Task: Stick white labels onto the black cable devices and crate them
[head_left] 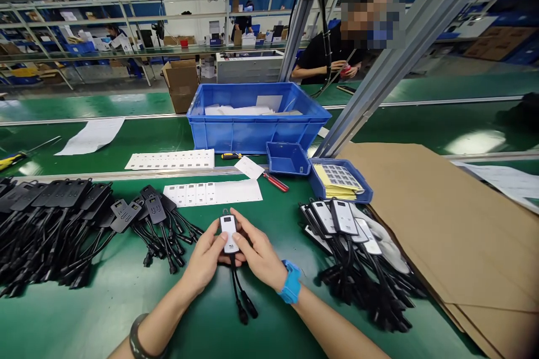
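Large bin [233, 134]: blue. Bench surface [202, 325] in front of bin: green. Device [228, 225] centrally in front of bin: black, white-faced. Wristband [291, 282], same side: bright blue. Cardboard [455, 235] right of bin: plain brown.

Your bare left hand [204, 261]: gripping, thumb [219, 243] bent across the front.
Your bare right hand [261, 255]: gripping opposite, thumb [243, 243] in front, index finger [244, 222] reaching up.
Your bare left forearm [172, 305], right forearm [326, 317]: converging inward.
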### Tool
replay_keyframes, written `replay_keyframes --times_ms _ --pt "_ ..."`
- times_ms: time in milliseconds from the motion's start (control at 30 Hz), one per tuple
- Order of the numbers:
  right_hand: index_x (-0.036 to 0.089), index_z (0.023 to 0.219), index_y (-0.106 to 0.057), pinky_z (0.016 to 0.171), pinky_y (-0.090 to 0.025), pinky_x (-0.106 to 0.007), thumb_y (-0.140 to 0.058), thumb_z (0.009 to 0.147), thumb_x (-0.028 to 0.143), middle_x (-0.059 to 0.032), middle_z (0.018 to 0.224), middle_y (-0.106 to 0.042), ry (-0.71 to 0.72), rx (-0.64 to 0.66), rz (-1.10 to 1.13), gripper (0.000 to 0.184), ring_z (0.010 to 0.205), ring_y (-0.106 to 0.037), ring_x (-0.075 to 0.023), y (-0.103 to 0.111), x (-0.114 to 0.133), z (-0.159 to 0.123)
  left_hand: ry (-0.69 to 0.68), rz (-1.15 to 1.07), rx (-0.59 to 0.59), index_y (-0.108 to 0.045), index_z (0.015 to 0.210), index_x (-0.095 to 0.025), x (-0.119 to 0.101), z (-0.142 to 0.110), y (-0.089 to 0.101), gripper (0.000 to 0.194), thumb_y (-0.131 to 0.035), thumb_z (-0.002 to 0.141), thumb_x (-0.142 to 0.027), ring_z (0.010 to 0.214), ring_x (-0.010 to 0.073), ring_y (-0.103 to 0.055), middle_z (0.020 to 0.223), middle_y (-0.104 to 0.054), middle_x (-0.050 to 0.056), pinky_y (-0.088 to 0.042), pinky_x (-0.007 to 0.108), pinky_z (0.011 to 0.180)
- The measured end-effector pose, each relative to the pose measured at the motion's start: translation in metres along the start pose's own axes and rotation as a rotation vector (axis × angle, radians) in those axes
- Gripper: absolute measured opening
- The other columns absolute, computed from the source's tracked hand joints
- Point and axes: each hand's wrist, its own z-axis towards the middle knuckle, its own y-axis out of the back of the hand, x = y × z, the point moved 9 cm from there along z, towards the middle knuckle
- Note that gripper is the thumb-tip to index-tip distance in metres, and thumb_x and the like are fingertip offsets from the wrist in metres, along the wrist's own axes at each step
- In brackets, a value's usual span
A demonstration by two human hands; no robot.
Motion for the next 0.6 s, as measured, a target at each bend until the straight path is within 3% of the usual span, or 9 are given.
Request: replay_keyframes --times_ms 100,167,267,367,400,467,533,600 --pt "0.022 0.138 -0.042 0.06 -0.054 -0.028 -0.043 0.092 0.028 -0.0051 0.095 -0.061 -0.047 -0.037 -0.02 0.046 0.072 -0.06 -0.0161 0.0 -0.004 -0.001 -0.031 0.113 0.023 -0.042 0.131 -0.019 0.0 0.0 -0.003 0.049 -0.054 0.089 -0.044 0.064 0.0147 -0.064 0.099 -0.067 0.008 -0.056 0.03 0.061" --pt "0.022 0.137 -0.043 0.068 -0.054 -0.03 -0.041 0.093 0.026 -0.0053 0.095 -0.06 -0.031 -0.04 -0.085 0.044 0.077 -0.06 -0.017 0.0 -0.003 0.0 -0.016 0.107 0.024 -0.041 0.131 -0.018 0.003 0.002 -0.003 0.053 -0.055 0.088 -0.045 0.064 0.0147 -0.063 0.099 -0.067 0.008 -0.055 0.03 0.061" --pt "0.02 0.142 -0.036 0.089 -0.05 -0.037 -0.048 0.09 0.028 -0.0105 0.114 -0.057 0.051 -0.017 -0.268 0.054 0.103 -0.057 -0.0226 -0.001 0.007 0.003 0.036 0.026 -0.001 -0.039 0.134 -0.016 0.008 0.005 0.0 0.057 -0.055 0.088 -0.046 0.075 0.017 -0.065 0.102 -0.067 0.01 -0.054 0.03 0.067" --pt "0.017 0.146 -0.028 0.094 -0.047 -0.038 -0.06 0.082 0.026 -0.0136 0.125 -0.05 0.099 0.02 -0.48 0.072 0.113 -0.051 -0.0257 0.002 0.017 0.006 0.017 0.081 0.068 -0.035 0.14 -0.016 0.004 0.008 -0.003 0.056 -0.034 0.096 -0.05 0.088 0.02 -0.066 0.109 -0.067 0.013 -0.054 0.034 0.076" --pt "0.016 0.145 -0.029 0.093 -0.047 -0.038 -0.06 0.08 0.023 -0.0137 0.123 -0.051 0.092 0.028 -0.565 0.072 0.111 -0.052 -0.0258 0.006 0.019 0.006 -0.029 0.206 0.094 -0.035 0.141 -0.017 -0.001 0.009 -0.003 0.055 -0.029 0.097 -0.049 0.09 0.0207 -0.066 0.11 -0.067 0.014 -0.054 0.035 0.079" --pt "0.013 0.141 -0.037 0.092 -0.046 -0.04 -0.057 0.077 0.016 -0.0145 0.117 -0.055 0.028 0.018 -0.788 0.067 0.106 -0.052 -0.0277 0.019 0.017 0.005 -0.205 0.682 0.052 -0.042 0.138 -0.019 -0.017 0.011 0.003 0.05 -0.028 0.098 -0.046 0.096 0.0208 -0.065 0.112 -0.068 0.012 -0.053 0.035 0.085" --pt "0.01 0.132 -0.047 0.087 -0.044 -0.045 -0.059 0.072 0.009 -0.0175 0.111 -0.057 -0.083 -0.028 -1.038 0.061 0.102 -0.052 -0.0325 0.039 0.012 0.004 -0.38 1.182 -0.103 -0.05 0.132 -0.02 -0.035 0.012 0.014 0.043 -0.036 0.096 -0.039 0.11 0.0228 -0.06 0.121 -0.064 0.011 -0.048 0.037 0.096" --pt "0.008 0.121 -0.057 0.083 -0.042 -0.05 -0.059 0.067 0.0 -0.0214 0.107 -0.058 -0.148 -0.09 -1.188 0.054 0.1 -0.052 -0.0366 0.057 0.01 0.006 -0.453 1.455 -0.273 -0.052 0.13 -0.016 -0.045 0.014 0.029 0.041 -0.041 0.094 -0.032 0.127 0.0295 -0.046 0.134 -0.055 0.015 -0.037 0.045 0.107"
